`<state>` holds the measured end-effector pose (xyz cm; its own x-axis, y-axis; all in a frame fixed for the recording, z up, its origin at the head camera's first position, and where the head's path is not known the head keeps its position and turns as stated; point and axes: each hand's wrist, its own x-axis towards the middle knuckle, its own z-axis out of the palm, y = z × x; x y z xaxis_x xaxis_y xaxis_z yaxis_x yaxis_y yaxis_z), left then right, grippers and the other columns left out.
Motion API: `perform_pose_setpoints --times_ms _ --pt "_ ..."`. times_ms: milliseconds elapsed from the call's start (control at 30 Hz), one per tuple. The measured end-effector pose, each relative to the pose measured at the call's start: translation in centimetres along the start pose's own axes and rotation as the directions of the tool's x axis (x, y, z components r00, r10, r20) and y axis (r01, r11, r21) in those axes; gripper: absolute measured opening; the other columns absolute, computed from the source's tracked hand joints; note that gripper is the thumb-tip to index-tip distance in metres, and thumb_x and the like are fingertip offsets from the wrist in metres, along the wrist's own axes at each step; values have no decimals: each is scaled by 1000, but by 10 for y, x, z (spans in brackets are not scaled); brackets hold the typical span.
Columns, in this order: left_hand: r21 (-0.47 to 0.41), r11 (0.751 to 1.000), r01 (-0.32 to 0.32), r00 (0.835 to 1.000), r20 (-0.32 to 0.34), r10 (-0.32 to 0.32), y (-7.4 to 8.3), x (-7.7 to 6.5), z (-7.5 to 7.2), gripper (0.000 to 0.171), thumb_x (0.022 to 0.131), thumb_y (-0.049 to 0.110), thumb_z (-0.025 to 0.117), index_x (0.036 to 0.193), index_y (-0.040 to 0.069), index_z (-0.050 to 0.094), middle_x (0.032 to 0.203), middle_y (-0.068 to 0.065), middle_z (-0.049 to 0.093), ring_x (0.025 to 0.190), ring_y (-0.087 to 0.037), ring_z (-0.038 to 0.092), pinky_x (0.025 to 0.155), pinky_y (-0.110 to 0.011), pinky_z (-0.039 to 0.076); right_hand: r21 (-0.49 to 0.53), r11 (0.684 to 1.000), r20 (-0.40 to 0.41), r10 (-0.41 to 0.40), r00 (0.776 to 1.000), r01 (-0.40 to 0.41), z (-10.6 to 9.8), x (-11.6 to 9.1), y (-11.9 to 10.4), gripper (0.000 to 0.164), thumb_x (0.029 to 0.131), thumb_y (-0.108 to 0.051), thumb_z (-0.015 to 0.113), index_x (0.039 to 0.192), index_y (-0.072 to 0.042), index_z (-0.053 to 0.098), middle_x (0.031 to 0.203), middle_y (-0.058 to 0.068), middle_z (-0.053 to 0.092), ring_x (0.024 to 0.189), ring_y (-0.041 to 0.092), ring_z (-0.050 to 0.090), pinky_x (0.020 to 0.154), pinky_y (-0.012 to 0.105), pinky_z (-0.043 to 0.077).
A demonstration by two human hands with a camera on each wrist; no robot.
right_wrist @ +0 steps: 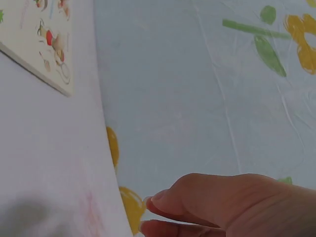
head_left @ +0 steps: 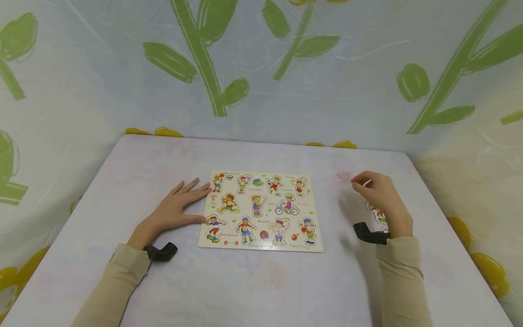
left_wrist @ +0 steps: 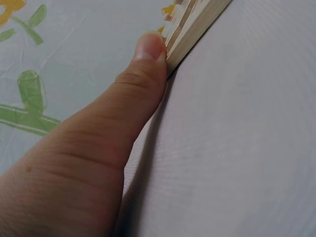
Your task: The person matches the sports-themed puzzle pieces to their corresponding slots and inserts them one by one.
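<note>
A wooden puzzle board [head_left: 261, 234] with cartoon sports figures lies flat near the middle of the table. At its left edge, my left hand [head_left: 175, 209] is spread out, and the thumb and a fingertip touch the board's edge. Close up in the left wrist view, the thumb [left_wrist: 133, 89] presses against the side of the board [left_wrist: 185, 47]. My right hand [head_left: 380, 193] is raised to the right of the board, fingers loosely bent. In the right wrist view, nothing shows between its thumb [right_wrist: 173, 197] and finger. Loose figure pieces [head_left: 380, 216] lie partly hidden below that hand.
The pale table cloth [head_left: 253, 286] surrounds the board. A patterned curtain with green leaves [head_left: 169, 61] stands behind the table's far edge and at both sides. Each wrist wears a black camera mount [head_left: 163, 252].
</note>
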<state>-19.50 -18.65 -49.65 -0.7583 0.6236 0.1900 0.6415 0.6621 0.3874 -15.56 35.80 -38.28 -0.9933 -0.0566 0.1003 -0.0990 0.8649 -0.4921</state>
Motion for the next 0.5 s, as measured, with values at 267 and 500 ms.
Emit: perform_pose_setpoints --times_ms 267,500 --pt "0 1000 5 1000 3 -5 0 -1 0 89 82 64 69 154 22 39 159 8 33 151 -26 17 122 -49 4 -27 996 0 84 996 -84 -8 -6 27 26 97 -19 58 106 3 69 101 21 66 87 33 60 65 33 48" --pt "-1 1000 14 1000 5 -14 -1 -1 1 89 81 65 69 154 24 39 159 9 33 151 -25 16 123 -48 3 -55 990 61 134 989 -130 -15 -13 53 28 96 -19 60 105 6 69 101 25 66 84 33 61 63 33 48"
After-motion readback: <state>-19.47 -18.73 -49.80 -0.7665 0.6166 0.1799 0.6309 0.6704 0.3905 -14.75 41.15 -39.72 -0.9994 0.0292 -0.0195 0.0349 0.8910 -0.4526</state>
